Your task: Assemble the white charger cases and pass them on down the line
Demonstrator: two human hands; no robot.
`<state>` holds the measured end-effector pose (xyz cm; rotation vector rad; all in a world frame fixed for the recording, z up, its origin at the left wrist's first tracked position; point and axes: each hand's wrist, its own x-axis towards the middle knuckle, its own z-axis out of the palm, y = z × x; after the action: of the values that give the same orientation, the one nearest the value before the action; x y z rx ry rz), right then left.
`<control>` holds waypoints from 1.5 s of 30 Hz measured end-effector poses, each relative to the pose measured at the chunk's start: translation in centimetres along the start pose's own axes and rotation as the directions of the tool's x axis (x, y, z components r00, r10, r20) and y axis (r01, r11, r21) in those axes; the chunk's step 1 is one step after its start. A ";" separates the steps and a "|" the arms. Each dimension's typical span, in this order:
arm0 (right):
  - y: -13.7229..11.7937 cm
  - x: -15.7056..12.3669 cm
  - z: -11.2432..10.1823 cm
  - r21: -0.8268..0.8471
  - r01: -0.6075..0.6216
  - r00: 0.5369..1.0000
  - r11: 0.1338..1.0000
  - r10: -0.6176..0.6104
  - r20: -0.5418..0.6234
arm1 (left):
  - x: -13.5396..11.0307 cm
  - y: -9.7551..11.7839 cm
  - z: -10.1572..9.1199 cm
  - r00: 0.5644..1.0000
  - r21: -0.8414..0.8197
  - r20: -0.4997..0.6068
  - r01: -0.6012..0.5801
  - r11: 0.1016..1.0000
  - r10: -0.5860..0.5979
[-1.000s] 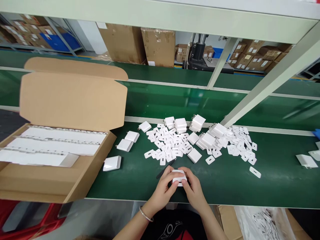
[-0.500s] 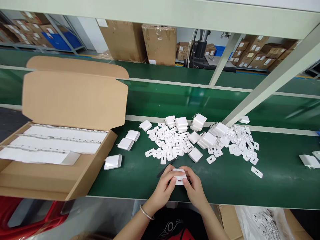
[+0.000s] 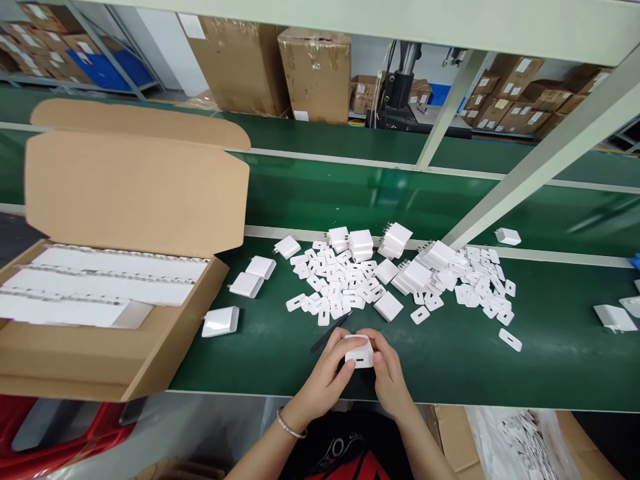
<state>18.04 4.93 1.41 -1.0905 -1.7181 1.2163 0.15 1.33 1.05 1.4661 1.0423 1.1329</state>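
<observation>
Almost at edge (image 3: 225, 393): charger (image 3: 359, 352), left hand (image 3: 326, 379), right hand (image 3: 388, 377).

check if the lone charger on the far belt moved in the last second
Yes: the lone charger has shifted right along the far belt, farther from the slanted post and its foot.

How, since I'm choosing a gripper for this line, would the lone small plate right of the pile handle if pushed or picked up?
The plate lies flat and thin on the mat, so it would probably slide, not roll or tip. It looks like stiff plastic, likely very light. Its low edge may be hard to pinch.
</observation>
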 end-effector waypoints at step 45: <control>0.4 -0.3 0.0 0.018 -0.029 0.999 0.999 0.028 0.044 | -0.2 -0.8 0.2 0.997 0.026 -0.046 -0.066 0.997 0.067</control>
<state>18.22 4.77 1.01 -1.0885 -1.7257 1.2801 0.25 1.20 0.24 1.5096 1.0494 1.2104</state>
